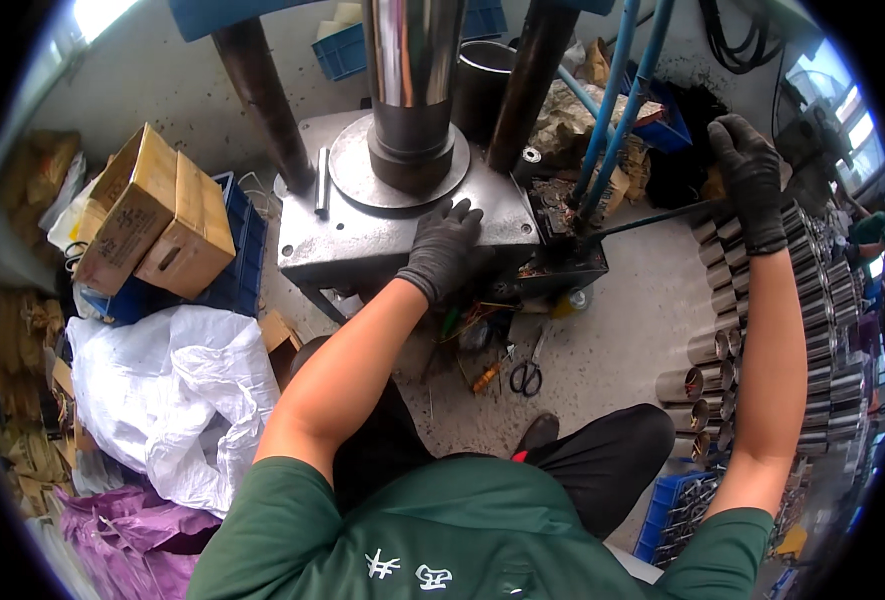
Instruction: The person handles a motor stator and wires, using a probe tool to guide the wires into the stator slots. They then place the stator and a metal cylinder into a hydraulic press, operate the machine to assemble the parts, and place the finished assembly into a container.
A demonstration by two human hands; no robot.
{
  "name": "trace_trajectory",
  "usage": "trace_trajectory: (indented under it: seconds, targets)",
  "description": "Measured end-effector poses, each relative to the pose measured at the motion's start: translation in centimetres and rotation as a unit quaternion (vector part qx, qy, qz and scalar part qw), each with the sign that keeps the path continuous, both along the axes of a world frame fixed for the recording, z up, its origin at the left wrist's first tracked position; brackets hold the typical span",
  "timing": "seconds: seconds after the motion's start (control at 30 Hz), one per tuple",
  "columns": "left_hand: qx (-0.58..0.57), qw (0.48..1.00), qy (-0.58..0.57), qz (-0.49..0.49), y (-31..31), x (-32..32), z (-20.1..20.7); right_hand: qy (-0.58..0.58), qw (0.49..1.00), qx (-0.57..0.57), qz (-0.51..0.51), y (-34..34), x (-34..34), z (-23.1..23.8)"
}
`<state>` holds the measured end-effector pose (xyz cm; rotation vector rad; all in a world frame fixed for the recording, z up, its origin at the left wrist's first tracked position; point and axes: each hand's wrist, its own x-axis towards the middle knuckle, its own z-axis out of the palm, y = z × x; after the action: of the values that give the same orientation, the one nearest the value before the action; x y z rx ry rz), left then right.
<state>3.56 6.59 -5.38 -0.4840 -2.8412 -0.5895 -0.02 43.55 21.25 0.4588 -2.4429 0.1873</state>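
Note:
My left hand [444, 250], in a dark glove, lies on the front of the metal press table [387, 240] with its fingers spread and nothing in them. Just beyond its fingertips is a round steel plate [354, 172]. A dark cylindrical block [410, 165] stands on that plate, under a shiny steel column [412, 50]. Left of the plate lies a short metal tube [322, 182]. Out to the right, my gloved right hand [747, 180] is raised at the end of a thin dark lever [652, 219]. Its fingers look loosely stretched, tips bent; the palm's contact with the lever is hidden.
Dark posts [262, 100] flank the column. Blue hoses [612, 110] run beside the right one. Stacked metal cylinders [707, 348] line the right side. Cardboard boxes [187, 235] and a white sack [177, 390] crowd the left. Scissors [526, 376] lie on the floor.

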Motion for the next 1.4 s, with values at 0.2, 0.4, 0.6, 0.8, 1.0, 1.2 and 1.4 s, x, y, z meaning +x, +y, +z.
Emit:
trace_trajectory:
  seconds: [0.2,0.4,0.6,0.8,1.0,1.2,1.4]
  targets:
    - [-0.058,0.997,-0.022,0.04,2.4,-2.6,-0.5,-0.009,0.998,-0.05,-0.034,-0.8,0.1,0.0]
    - [-0.084,0.994,0.021,0.072,3.0,-5.1,-1.7,-0.032,0.996,-0.03,-0.079,-1.3,-0.3,0.1]
    - [-0.236,0.969,0.051,-0.059,6.1,-7.4,2.1,0.04,0.978,0.187,-0.078,2.8,-0.3,-0.5]
    - [-0.265,0.96,-0.031,-0.087,0.2,-13.7,-2.1,-0.072,0.992,0.035,-0.096,-4.2,-0.2,1.1]
    - [-0.264,0.957,0.038,-0.118,-1.7,-17.7,-5.2,-0.149,0.981,-0.068,-0.108,-3.7,2.2,3.3]
    - [0.173,0.977,-0.119,-0.037,1.2,-8.2,-4.3,-0.164,0.976,-0.002,-0.142,-3.3,1.1,1.6]
    - [0.294,0.915,-0.238,-0.141,3.4,-0.5,-6.6,-0.229,0.962,-0.012,-0.146,-1.6,2.3,0.4]
